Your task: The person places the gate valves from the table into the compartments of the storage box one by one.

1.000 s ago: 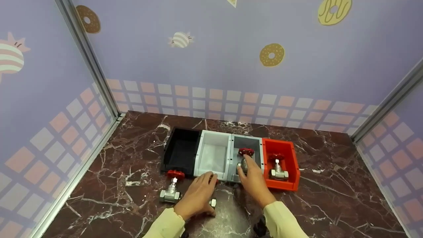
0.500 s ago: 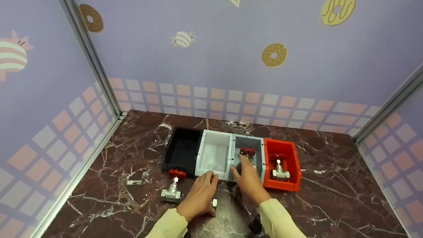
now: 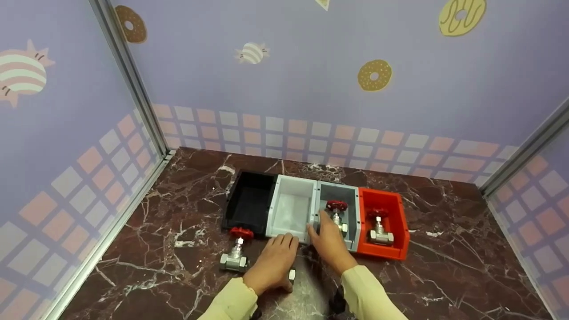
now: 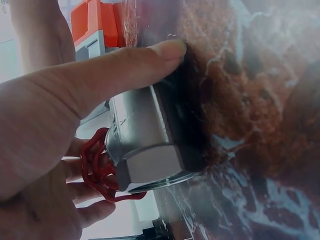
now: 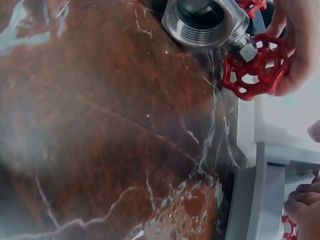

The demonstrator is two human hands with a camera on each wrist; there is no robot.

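Note:
My left hand [image 3: 272, 262] holds a metal valve with a red handwheel against the table, just before the white bin. In the left wrist view its thumb lies over the valve's body [image 4: 145, 135], with the fingers behind the handwheel [image 4: 95, 162]. The right wrist view shows those fingers hooked at the red handwheel [image 5: 257, 67]. My right hand [image 3: 330, 242] hovers at the front left of the grey bin [image 3: 342, 191], fingers relaxed around nothing. Beside it a second red-wheeled valve [image 3: 337, 206] leans inside that bin, partly hidden by the hand.
A red bin [image 3: 402, 218] at the right end holds another valve [image 3: 380, 235]. The white bin [image 3: 291, 209] and black bin [image 3: 249, 200] adjoin on the left. Another valve [image 3: 233, 260] lies before the black bin. Patterned panels [image 3: 289, 89] enclose the marble table.
My right hand has let go of the valve in the grey bin and drawn left and toward me. My left hand stays on its valve. The head view has shifted slightly.

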